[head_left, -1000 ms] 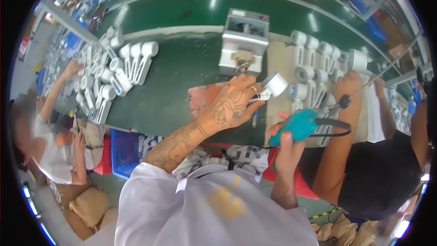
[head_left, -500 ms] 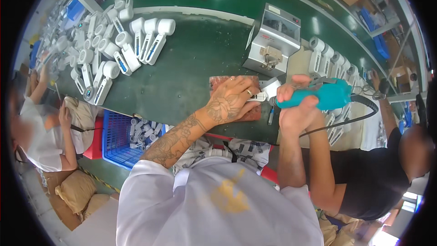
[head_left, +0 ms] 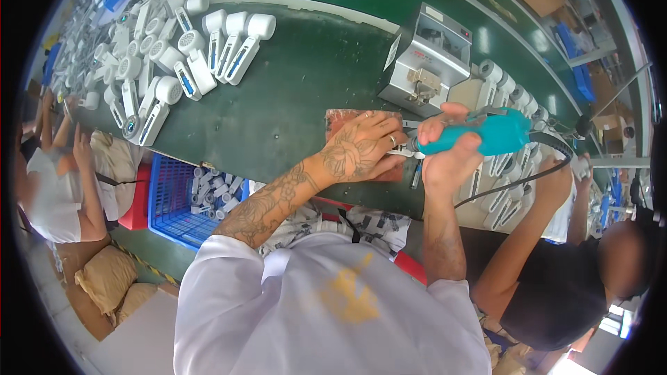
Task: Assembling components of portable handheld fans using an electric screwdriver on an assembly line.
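Note:
My left hand (head_left: 358,149) lies over a reddish worn pad (head_left: 340,119) on the bench, with its fingers bent down on a white handheld device with a slim handle (head_left: 401,151). Most of that device is hidden under the hand. In my right hand (head_left: 451,156) is a teal electric screwdriver (head_left: 490,133), held level with its tip pointing left. The tip meets the device beside my left fingertips; the exact contact point is too small to make out. A black cable (head_left: 511,186) trails from the screwdriver's rear.
Several white round-headed devices (head_left: 163,55) crowd the bench at left; more (head_left: 500,83) line the right. A grey metal machine (head_left: 431,59) stands beyond the pad. Below the bench edge sits a blue basket (head_left: 174,226) of white parts. Co-workers flank me, one in black (head_left: 549,278) at right.
The right co-worker's arm has drawn away from beside my right wrist. My screwdriver has shifted slightly and less of the white device shows at its tip. The whole view has moved a little.

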A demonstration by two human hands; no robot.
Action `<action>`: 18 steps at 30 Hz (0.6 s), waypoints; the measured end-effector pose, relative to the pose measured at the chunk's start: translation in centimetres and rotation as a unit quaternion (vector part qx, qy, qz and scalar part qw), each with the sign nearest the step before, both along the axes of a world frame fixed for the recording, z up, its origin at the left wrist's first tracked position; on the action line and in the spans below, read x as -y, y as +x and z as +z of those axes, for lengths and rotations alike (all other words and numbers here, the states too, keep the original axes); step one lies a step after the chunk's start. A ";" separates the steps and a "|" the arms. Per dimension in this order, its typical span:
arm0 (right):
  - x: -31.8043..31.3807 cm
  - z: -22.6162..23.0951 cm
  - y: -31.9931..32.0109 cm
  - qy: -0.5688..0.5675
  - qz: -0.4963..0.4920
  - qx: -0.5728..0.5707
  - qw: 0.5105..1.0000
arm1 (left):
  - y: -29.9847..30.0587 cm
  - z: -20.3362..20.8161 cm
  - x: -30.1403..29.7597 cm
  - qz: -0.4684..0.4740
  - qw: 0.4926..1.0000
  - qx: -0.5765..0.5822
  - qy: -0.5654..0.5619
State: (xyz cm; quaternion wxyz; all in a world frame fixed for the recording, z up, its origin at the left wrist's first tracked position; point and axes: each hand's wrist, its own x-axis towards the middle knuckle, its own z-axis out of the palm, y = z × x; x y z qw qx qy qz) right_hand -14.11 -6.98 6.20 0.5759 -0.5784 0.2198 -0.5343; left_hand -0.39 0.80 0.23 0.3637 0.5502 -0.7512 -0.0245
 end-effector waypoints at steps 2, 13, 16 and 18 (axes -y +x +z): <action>0.1 -0.2 0.1 -0.007 -0.003 0.001 1.000 | -0.1 -0.1 0.0 -0.005 1.000 -0.009 -0.013; 0.7 -0.5 0.1 -0.010 0.007 0.004 1.000 | 0.4 0.2 0.3 -0.044 0.994 -0.099 0.021; 0.8 -0.1 0.2 -0.010 0.023 -0.003 1.000 | 0.4 -0.2 0.6 -0.046 0.993 -0.111 -0.015; 0.8 -0.2 0.0 -0.009 0.027 -0.007 1.000 | 0.7 0.1 0.6 -0.066 0.991 -0.119 -0.010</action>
